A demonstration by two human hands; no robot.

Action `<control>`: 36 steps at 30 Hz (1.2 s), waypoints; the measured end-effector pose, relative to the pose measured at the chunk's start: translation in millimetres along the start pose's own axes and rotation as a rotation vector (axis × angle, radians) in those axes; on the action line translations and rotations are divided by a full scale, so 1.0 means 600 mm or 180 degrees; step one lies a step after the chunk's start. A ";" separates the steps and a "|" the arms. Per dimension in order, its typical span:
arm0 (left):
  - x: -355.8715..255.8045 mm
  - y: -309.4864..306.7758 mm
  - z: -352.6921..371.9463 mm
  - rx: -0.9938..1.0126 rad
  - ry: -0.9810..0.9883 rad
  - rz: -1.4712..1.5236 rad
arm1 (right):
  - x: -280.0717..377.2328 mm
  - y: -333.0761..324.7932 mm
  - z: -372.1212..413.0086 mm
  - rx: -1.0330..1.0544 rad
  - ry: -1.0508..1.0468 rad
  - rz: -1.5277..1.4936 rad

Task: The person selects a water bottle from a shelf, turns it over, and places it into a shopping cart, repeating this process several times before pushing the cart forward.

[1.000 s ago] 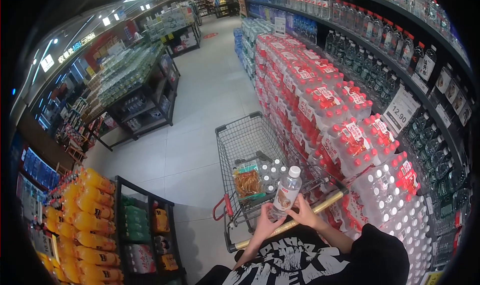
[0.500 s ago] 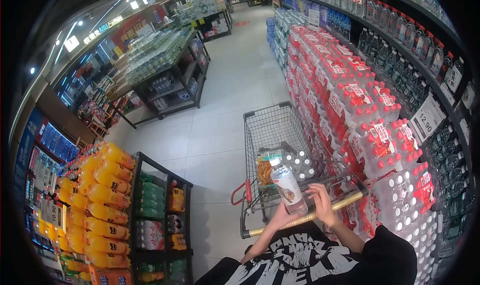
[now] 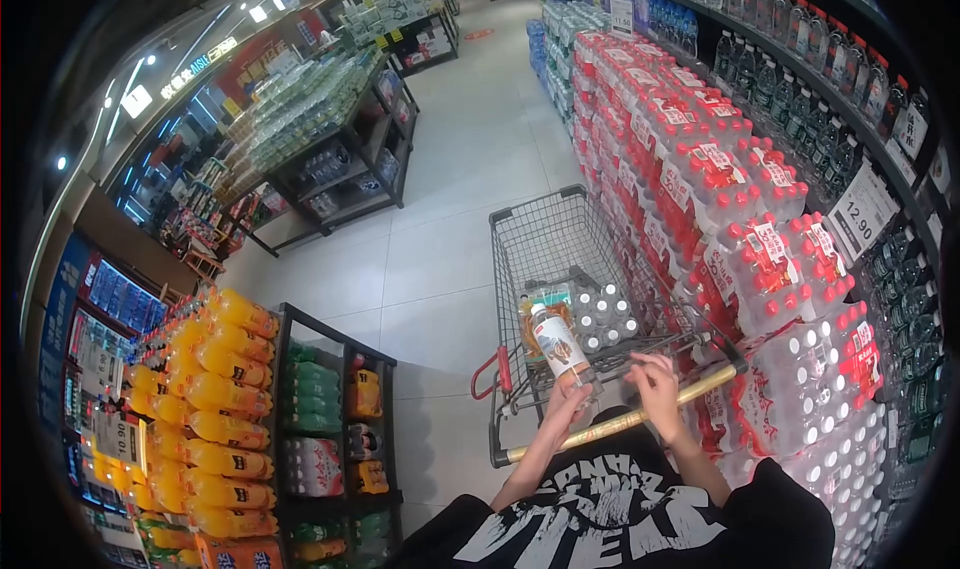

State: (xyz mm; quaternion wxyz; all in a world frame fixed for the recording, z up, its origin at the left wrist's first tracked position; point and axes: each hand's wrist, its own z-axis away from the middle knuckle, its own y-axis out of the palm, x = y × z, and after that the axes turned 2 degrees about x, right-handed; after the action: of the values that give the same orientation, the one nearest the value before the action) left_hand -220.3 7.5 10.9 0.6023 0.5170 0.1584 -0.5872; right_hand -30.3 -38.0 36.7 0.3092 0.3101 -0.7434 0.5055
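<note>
Facing hands (image 3: 568,401) (image 3: 655,381), apparently half-curled

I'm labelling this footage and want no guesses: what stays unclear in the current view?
- Head view: fine print on the clear, white-capped plastic bottle; too small and blurred.
- Head view: part of the brown-and-teal package; the bottle is in front.
- Head view: whether the bare right hand holds anything small; its bent fingers hide the palm.
- Head view: small text around "12.90" on the white price sign; too small.

Wire cart (image 3: 512,259) with packet (image 3: 553,296), capped bottles (image 3: 603,319)
</note>
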 end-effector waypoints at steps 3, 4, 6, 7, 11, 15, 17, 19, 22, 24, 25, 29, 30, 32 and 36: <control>-0.002 0.000 0.000 0.0260 -0.0094 -0.0180 | 0.015 -0.005 -0.002 -0.0567 0.0399 -0.0903; -0.004 0.003 0.000 0.0254 -0.0095 -0.0179 | 0.012 -0.004 -0.009 -0.0561 0.0400 -0.0907; -0.005 0.008 0.001 0.0387 -0.0018 -0.0272 | -0.002 0.005 -0.023 -0.0824 0.0478 -0.1151; -0.007 0.011 0.003 0.0386 -0.0010 -0.0276 | -0.014 0.006 -0.030 -0.0613 0.0314 -0.1182; -0.009 0.008 0.004 0.0609 0.0005 -0.0402 | -0.030 0.034 -0.084 -0.0297 0.0441 -0.2315; -0.003 0.011 0.024 0.0955 -0.0118 -0.0204 | -0.057 0.050 -0.135 0.0661 0.2017 -0.4362; -0.003 -0.004 0.020 0.1276 -0.0271 -0.0260 | -0.038 0.042 -0.145 0.0866 0.1633 -0.4875; -0.005 -0.003 0.017 0.1610 -0.0409 -0.0568 | -0.008 0.026 -0.138 0.0957 0.1838 -0.5193; -0.001 -0.007 0.010 0.1645 -0.0664 -0.0245 | -0.039 0.036 -0.132 0.0745 0.1903 -0.5108; 0.024 -0.023 -0.005 0.1542 -0.0683 -0.0292 | -0.046 0.038 -0.131 0.0588 0.2068 -0.5179; 0.012 -0.008 0.004 0.1366 -0.0683 -0.0132 | -0.047 0.038 -0.132 0.0459 0.2036 -0.5339; -0.002 0.004 -0.006 0.1120 -0.0245 0.0467 | -0.057 0.031 -0.129 0.0152 0.1861 -0.5673; 0.011 -0.013 -0.018 0.1286 -0.0240 0.0668 | -0.057 0.028 -0.128 0.0097 0.1851 -0.5709; -0.006 0.013 -0.002 0.0814 -0.0357 0.0506 | -0.045 0.015 -0.125 0.0303 0.1746 -0.6056; -0.016 0.041 -0.004 -0.0052 -0.0728 0.1119 | -0.050 0.009 -0.124 0.0443 0.1556 -0.6105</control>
State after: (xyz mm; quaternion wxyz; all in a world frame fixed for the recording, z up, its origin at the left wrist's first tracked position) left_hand -200.6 9.0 28.1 0.7138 0.4618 0.0011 -0.5266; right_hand -5.0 38.2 32.5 0.7133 0.6852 -0.0623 0.1339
